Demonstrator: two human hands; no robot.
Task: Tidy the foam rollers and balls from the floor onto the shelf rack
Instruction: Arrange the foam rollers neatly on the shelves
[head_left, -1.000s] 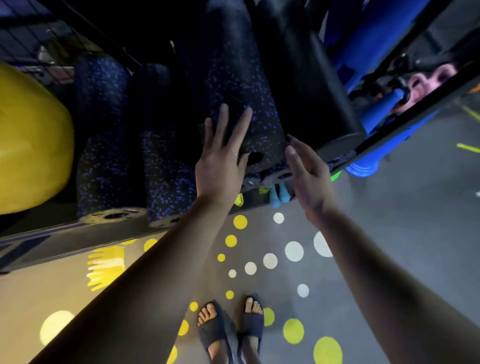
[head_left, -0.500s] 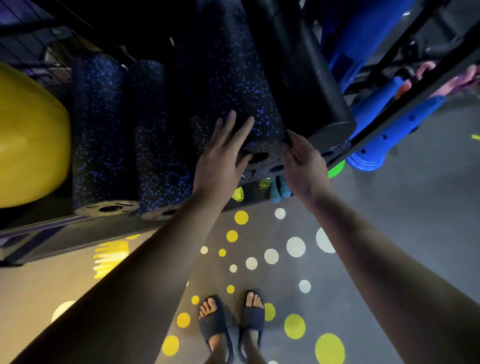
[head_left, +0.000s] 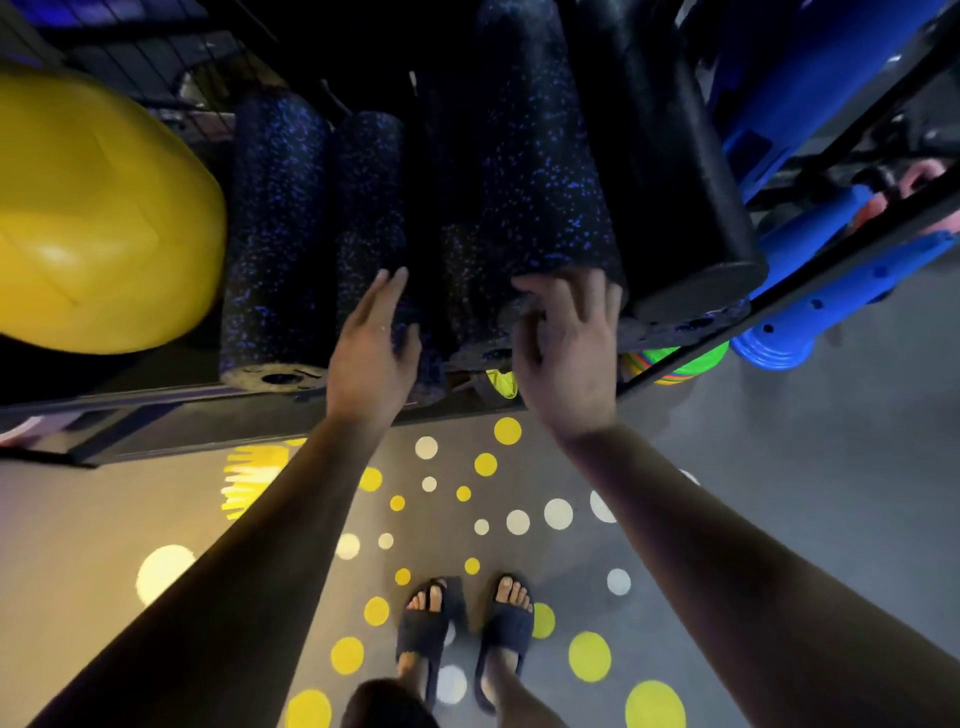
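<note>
Yellow ball (head_left: 98, 218) cut off at left edge; speckled roller's (head_left: 540, 171) near end behind blurred right hand (head_left: 566, 353).

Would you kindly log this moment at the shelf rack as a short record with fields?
setting: shelf rack above a grey floor with yellow and white dots
on shelf: yellow ball, blue-speckled foam rollers, plain black roller
left hand: open, fingers extended, against a speckled roller's end
right hand: open, fingers spread on the end of the large speckled roller
grasp: neither hand closed on anything
</note>
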